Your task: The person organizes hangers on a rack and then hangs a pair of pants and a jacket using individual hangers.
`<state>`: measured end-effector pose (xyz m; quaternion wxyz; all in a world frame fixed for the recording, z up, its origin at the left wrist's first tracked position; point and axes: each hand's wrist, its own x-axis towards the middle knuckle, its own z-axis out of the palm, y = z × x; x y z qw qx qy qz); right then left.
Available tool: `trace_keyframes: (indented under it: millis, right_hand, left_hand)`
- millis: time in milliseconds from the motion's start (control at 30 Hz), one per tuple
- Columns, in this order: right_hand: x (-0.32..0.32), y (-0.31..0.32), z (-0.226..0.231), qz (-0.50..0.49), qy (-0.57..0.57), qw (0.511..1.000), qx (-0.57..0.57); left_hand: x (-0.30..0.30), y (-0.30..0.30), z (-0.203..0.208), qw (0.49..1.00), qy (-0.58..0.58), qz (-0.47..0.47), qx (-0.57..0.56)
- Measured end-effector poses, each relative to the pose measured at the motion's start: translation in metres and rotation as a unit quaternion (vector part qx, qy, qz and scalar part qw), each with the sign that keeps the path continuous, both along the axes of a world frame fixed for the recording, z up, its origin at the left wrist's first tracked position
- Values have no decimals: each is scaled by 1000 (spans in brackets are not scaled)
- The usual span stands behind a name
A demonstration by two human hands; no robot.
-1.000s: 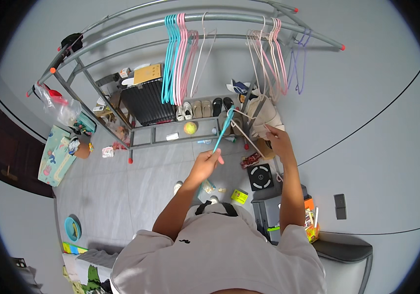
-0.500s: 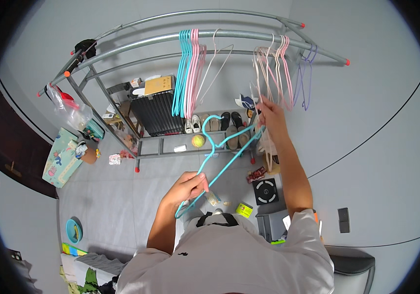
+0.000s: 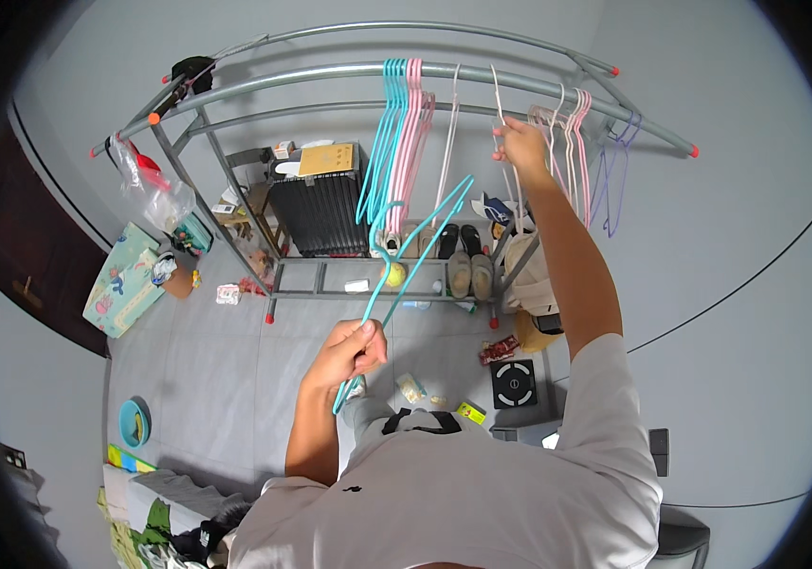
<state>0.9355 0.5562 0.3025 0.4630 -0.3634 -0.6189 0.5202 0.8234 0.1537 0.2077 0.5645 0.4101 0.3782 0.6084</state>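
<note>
My left hand [image 3: 349, 349] is closed around one end of a teal clothes hanger [image 3: 394, 270], low in front of my body. The hanger is tilted, its far end pointing up toward the rack. Higher up, my right hand [image 3: 523, 149] grips a pale pink hanger [image 3: 498, 99] just below its hook, which is at the rail [image 3: 330, 73]. To its left, teal hangers [image 3: 390, 123] and pink hangers [image 3: 412, 133] hang bunched, with a pale hanger [image 3: 450, 137] apart from them. Beyond my right hand hang more pale and pink hangers [image 3: 579, 142] and purple ones [image 3: 616, 166].
Several shoes [image 3: 461, 270] and a yellow ball [image 3: 393, 275] are at the rack's lower bars. A black radiator-like appliance [image 3: 319, 213] stands behind. Plastic bags [image 3: 155, 194] hang at the left end. A black scale-like square [image 3: 515, 384] and a blue basin [image 3: 134, 424] are on the floor.
My right hand has risen to the rail with the pale hanger. The teal hanger in my left hand has turned more edge-on. The whole view has shifted slightly.
</note>
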Motion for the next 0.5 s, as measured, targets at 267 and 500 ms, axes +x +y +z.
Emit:
trace_keyframes:
  millis: [267,500]
  right_hand:
    - [-15,21,-42,25,5,999,-29]
    - [-14,35,-60,-137,-120,955,236]
  left_hand:
    - [-42,4,39,966,-48,212,141]
    - [-85,4,87,937,-2,327,120]
